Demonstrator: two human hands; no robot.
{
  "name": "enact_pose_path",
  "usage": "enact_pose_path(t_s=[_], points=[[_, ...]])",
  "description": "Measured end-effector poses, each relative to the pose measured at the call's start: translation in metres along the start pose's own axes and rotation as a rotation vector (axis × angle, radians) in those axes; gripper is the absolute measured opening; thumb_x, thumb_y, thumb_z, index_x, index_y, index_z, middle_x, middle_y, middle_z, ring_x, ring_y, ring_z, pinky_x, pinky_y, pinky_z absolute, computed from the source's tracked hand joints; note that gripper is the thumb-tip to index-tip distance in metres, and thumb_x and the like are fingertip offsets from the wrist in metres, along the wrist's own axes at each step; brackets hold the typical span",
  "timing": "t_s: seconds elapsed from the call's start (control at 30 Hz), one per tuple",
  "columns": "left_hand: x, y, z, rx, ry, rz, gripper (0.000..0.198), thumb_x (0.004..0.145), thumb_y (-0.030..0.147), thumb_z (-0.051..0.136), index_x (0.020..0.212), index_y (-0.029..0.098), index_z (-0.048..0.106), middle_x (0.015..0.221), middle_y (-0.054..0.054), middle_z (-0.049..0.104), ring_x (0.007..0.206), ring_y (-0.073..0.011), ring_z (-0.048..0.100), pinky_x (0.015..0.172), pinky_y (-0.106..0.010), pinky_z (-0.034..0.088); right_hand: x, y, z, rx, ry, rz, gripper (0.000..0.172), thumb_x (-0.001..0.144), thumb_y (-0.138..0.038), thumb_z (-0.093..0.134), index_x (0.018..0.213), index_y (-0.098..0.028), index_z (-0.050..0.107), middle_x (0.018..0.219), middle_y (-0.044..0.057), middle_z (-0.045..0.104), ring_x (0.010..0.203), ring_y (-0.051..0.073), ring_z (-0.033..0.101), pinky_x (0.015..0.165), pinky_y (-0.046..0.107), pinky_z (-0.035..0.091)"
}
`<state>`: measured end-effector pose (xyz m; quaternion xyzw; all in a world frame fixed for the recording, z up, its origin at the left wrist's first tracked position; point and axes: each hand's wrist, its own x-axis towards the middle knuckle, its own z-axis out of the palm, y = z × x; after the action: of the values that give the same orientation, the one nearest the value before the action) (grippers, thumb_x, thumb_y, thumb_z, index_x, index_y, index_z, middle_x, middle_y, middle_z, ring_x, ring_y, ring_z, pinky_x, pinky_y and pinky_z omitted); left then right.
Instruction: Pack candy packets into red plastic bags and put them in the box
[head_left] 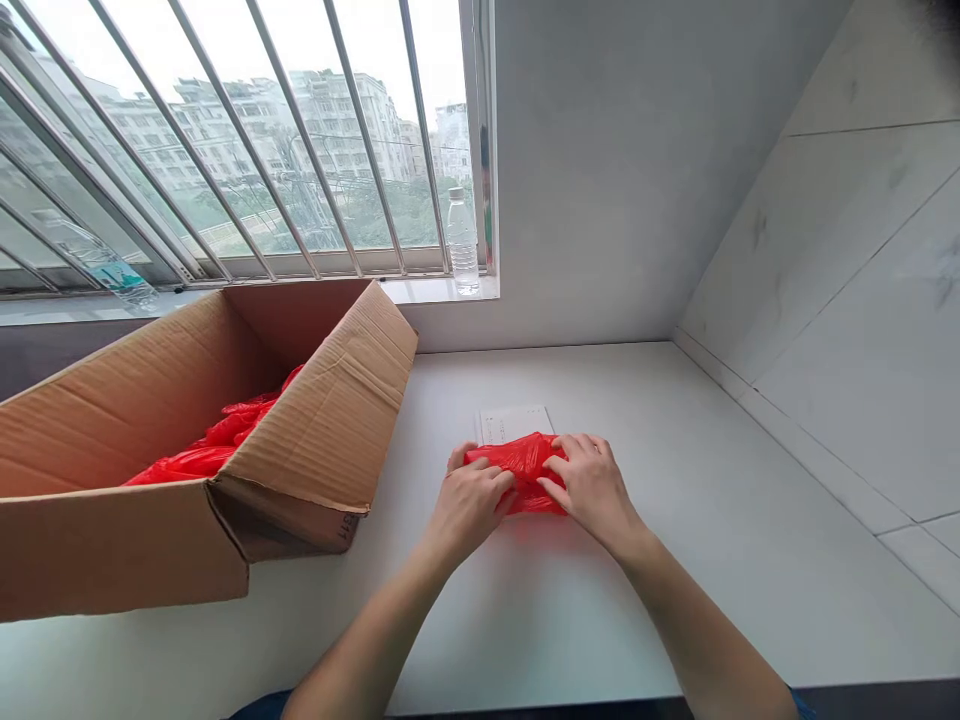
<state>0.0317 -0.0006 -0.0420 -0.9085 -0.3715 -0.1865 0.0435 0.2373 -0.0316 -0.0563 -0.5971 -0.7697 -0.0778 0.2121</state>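
The left hand (469,505) and right hand (592,490) meet over a crumpled, glossy red plastic bag (525,475), which lies on the counter between them. The fingers of the left hand (499,482) are close together and curl onto the bag's near-left side. Those of the right hand (561,470) spread a little wider, bending over its top and right side. Both hands hold the bag from either side, though the exact grip under the folds is hard to tell. Working with the finger pads and keeping the palms low suits this thin, slippery film, as even pressure from both sides holds its soft creases together without tearing it.

Just behind the bag, its far edge overlapping it, lies a white rectangular paper sheet (514,422) with faint small print. Both rest on a smooth white counter (660,430). To the left stands a large brown corrugated cardboard box (112,430) with creased, open flaps, and loose red plastic bags (202,447) are heaped inside. Farther off, a clear plastic water bottle (463,245) stands on a white windowsill (442,290) before slanted metal window bars (300,130). Pale grey marbled wall tiles (847,300) rise to the right.
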Motion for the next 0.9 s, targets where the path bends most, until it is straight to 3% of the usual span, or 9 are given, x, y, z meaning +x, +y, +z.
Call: enact_pose_path(t_s=[0.07,0.17,0.3,0.37,0.43,0.53,0.63,0.73,0.9], points=[[-0.002,0.0,0.002,0.039,-0.085,-0.053,0.021,0.093,0.024,0.053,0.081,0.027,0.07,0.06,0.004,0.066,0.059,-0.0149,0.061,0.106,-0.043,0.032,-0.002,0.004,0.009,-0.082,-0.054,0.08,0.029,0.083,-0.027,0.072,0.11,-0.019,0.068,0.131,0.012,0.063,0.117,0.03,0.055,0.106,0.049,0.037],[-0.003,-0.001,0.005,0.128,-0.202,-0.181,0.013,0.088,0.034,0.063,0.095,0.025,0.07,0.059,0.001,0.066,0.059,-0.0192,0.063,0.102,-0.044,0.036,-0.004,0.008,0.02,-0.173,-0.127,0.223,0.063,0.079,-0.025,0.075,0.137,-0.015,0.053,0.149,0.016,0.049,0.134,0.038,0.043,0.111,0.058,0.03],[-0.005,-0.005,0.004,0.165,-0.295,-0.298,0.057,0.069,0.039,0.083,0.115,0.016,0.06,0.082,-0.008,0.071,0.078,-0.0283,0.068,0.095,-0.044,0.039,-0.004,0.017,0.024,-0.229,-0.165,0.382,0.08,0.078,-0.022,0.074,0.148,-0.007,0.039,0.158,0.024,0.033,0.141,0.04,0.035,0.111,0.064,0.026],[-0.006,-0.007,0.002,0.15,-0.298,-0.301,0.062,0.066,0.04,0.085,0.116,0.015,0.058,0.093,-0.01,0.07,0.086,-0.0303,0.067,0.095,-0.045,0.039,-0.004,0.021,0.019,-0.215,-0.146,0.382,0.085,0.076,-0.022,0.076,0.15,-0.007,0.036,0.157,0.027,0.032,0.141,0.041,0.037,0.11,0.065,0.027],[-0.005,-0.007,0.0,0.134,-0.267,-0.281,0.058,0.069,0.041,0.083,0.115,0.017,0.057,0.097,-0.009,0.068,0.09,-0.0304,0.066,0.094,-0.045,0.039,-0.003,0.02,0.009,-0.158,-0.055,0.28,0.082,0.08,-0.025,0.074,0.151,-0.011,0.035,0.157,0.025,0.033,0.141,0.04,0.038,0.111,0.067,0.025],[0.0,-0.006,0.0,0.117,-0.161,-0.252,0.043,0.079,0.037,0.074,0.115,0.021,0.057,0.106,-0.009,0.067,0.099,-0.0295,0.063,0.092,-0.044,0.038,0.0,0.007,-0.008,0.023,0.218,0.033,0.061,0.092,-0.03,0.062,0.148,-0.019,0.041,0.154,0.017,0.041,0.141,0.033,0.039,0.116,0.061,0.025],[0.007,-0.005,0.005,0.092,-0.055,-0.225,0.035,0.086,0.032,0.066,0.118,0.022,0.056,0.118,-0.01,0.065,0.108,-0.0288,0.06,0.093,-0.043,0.037,0.0,-0.013,-0.011,0.263,0.37,-0.185,0.034,0.097,-0.023,0.053,0.131,-0.023,0.057,0.132,0.01,0.063,0.125,0.023,0.056,0.106,0.042,0.044],[0.01,-0.006,0.014,0.077,-0.029,-0.186,0.044,0.085,0.028,0.065,0.127,0.022,0.053,0.13,-0.011,0.061,0.116,-0.0293,0.057,0.097,-0.044,0.037,-0.001,-0.023,0.004,0.341,0.171,-0.235,0.024,0.097,-0.019,0.051,0.116,-0.022,0.065,0.112,0.007,0.071,0.102,0.019,0.066,0.084,0.031,0.055],[0.006,-0.014,0.027,0.061,-0.116,-0.18,0.069,0.074,0.041,0.077,0.134,0.02,0.049,0.131,-0.013,0.059,0.12,-0.034,0.052,0.103,-0.048,0.036,0.001,0.0,0.026,0.126,-0.162,0.212,0.039,0.083,-0.023,0.069,0.121,-0.016,0.062,0.115,0.016,0.069,0.105,0.032,0.065,0.085,0.04,0.054]])
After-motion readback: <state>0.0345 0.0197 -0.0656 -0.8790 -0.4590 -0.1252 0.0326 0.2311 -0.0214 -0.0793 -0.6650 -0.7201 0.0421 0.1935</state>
